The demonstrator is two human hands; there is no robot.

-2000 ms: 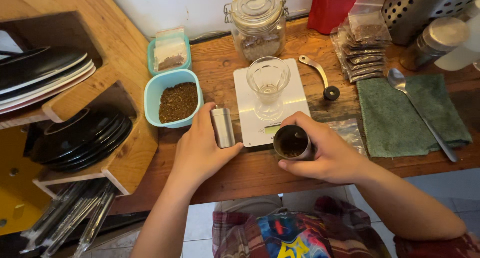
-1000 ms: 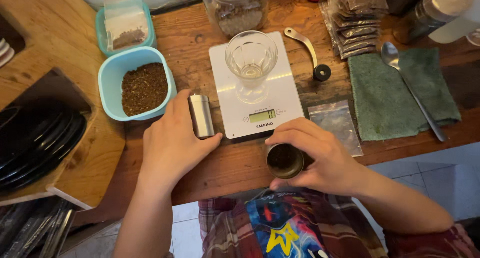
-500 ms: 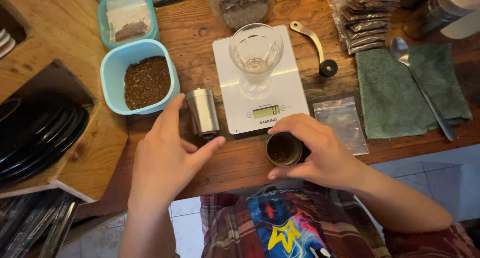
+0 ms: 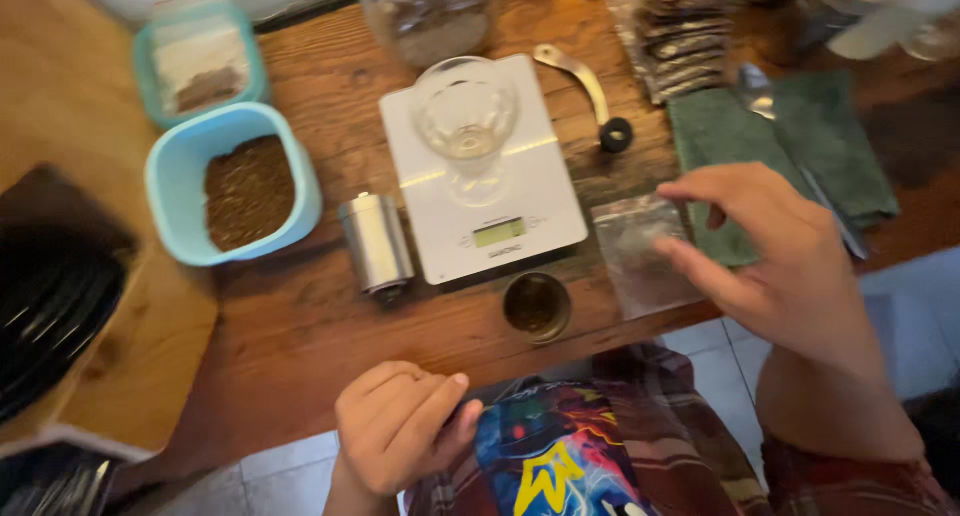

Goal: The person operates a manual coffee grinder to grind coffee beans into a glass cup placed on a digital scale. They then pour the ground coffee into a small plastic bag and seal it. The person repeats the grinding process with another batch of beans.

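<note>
Released since half a second ago: cup (image 4: 537,306) and grinder (image 4: 375,244) alone on the table (image 4: 330,336), right hand (image 4: 770,261) now spread-fingered over the plastic bag (image 4: 640,256), left hand (image 4: 400,426) curled empty below the edge.

Wooden table (image 4: 330,326): scale (image 4: 480,176), perhaps grinder (image 4: 375,244).

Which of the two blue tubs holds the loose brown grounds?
The larger, nearer blue tub, beside the metal grinder body; the smaller far tub holds a white packet.
</note>
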